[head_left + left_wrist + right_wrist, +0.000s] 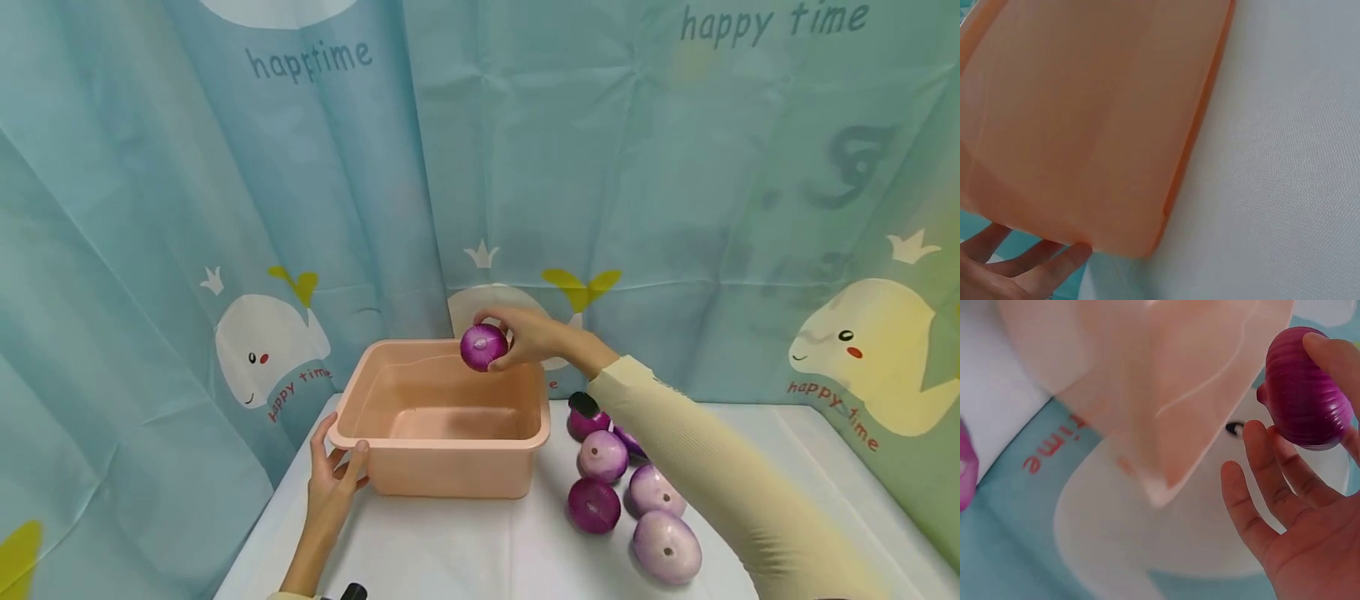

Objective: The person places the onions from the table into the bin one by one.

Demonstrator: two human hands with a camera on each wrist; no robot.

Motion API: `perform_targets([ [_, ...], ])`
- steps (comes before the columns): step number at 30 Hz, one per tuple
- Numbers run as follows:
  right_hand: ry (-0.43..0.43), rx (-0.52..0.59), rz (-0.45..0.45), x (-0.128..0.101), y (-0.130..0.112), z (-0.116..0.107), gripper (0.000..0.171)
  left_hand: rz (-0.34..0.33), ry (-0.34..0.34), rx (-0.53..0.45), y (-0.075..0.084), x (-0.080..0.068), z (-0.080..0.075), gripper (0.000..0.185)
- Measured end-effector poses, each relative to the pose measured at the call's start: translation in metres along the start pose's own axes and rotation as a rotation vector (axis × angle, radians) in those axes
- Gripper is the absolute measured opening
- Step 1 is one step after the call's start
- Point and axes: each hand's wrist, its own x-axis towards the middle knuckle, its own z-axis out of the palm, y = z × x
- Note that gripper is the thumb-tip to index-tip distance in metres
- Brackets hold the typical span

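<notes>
My right hand point(528, 335) holds a red onion point(483, 347) in the air over the back right part of a pink plastic basin point(450, 471). In the right wrist view, the thumb point(1335, 359) presses on the glossy purple onion point(1304, 394), while other fingers point(1266, 469) spread out below it. The left hand point(330, 483) grips the basin's front left corner, its thumb at the front rim and its fingers along the left side. The left wrist view shows those fingertips point(1079, 251) against the basin wall point(1104, 125). No onion shows on the visible basin floor.
Several more onions lie on the white table right of the basin, among them a dark purple one point(594, 505) and a paler one point(667, 547). My right sleeve point(705, 467) partly covers this group. A blue printed curtain point(675, 208) hangs behind the table.
</notes>
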Motion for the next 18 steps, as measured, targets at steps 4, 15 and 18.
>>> perform_targets([
  [4, -0.021, -0.006, -0.014, 0.015, -0.008, 0.009, 0.066, 0.014, 0.004, 0.005, -0.001, 0.002, 0.002, 0.07],
  [15, -0.071, 0.011, 0.035, 0.039, -0.018, 0.033, 0.065, 0.034, 0.043, 0.037, -0.001, -0.001, 0.004, 0.069],
  [18, -0.109, 0.011, 0.052, 0.044, -0.018, 0.041, 0.063, 0.031, 0.044, 0.038, -0.002, -0.001, 0.002, 0.069],
])
